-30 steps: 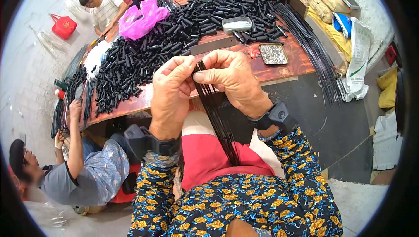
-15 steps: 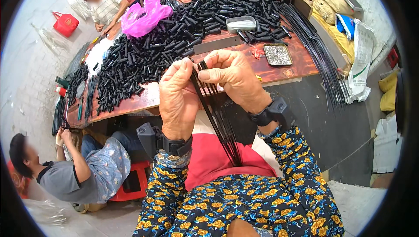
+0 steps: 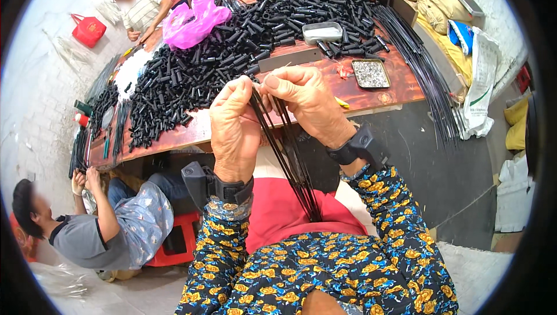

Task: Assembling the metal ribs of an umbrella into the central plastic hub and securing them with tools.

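Note:
A bundle of thin black rods (image 3: 290, 158) runs from my fingers down to my lap. My left hand (image 3: 235, 126) grips the bundle near its top, fingers curled round it. My right hand (image 3: 307, 103) pinches the upper ends of the same rods just beside the left one. Both hands are raised in front of the near edge of a reddish-brown table (image 3: 371, 97). Behind them lies a large heap of short black tubes (image 3: 232, 54). Each wrist wears a black band with a small device.
On the table lie a small tray of tiny metal parts (image 3: 370, 73), a grey tin (image 3: 322, 32), a pink plastic bag (image 3: 188, 22) and a sheaf of long black rods (image 3: 426, 77) at the right. A person (image 3: 98, 228) sits low at the left; others sit at the far end.
Both hands have shifted slightly right and up with the rod bundle. The seated person at the left has moved a little within the view.

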A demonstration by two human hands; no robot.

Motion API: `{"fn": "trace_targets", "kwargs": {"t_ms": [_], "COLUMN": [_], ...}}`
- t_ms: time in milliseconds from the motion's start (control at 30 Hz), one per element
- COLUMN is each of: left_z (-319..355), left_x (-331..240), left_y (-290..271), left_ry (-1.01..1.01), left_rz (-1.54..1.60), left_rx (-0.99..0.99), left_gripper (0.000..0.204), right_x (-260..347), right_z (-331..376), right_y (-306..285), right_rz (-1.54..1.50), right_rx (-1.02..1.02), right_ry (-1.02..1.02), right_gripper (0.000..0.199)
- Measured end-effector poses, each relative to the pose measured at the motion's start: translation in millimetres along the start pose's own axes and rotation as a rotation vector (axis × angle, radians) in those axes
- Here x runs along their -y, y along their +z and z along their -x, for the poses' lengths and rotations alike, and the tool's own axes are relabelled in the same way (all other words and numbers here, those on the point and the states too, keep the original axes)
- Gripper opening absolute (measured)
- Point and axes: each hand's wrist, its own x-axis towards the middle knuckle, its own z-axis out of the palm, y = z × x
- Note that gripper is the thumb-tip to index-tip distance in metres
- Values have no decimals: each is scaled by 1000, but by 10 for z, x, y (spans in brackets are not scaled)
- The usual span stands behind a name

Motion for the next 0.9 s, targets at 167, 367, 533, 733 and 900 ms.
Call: {"fn": "trace_targets", "kwargs": {"t_ms": [167,367,533,733,900], "left_z": [11,72,133,142,176], "left_x": [29,42,55,-27,-30], "left_y": [7,97,131,201,62], "left_ry": [-44,-157,-78,-117,-223], "left_rz": [40,65,-59,-88,-72], "left_rx": [29,-160,-61,13,-67], "left_gripper": [13,28,31,24,42], "right_x": [-32,2,-5,52,162], "right_z": [57,104,157,220,149], "right_y": [82,164,179,101,-427], "right_rz": [312,359,454,636,811], "right_rx": [-128,-200,-259,-234,-136], "right_ry": [-207,-199,-282,-345,-70], "right_gripper": [15,12,11,16,30]}}
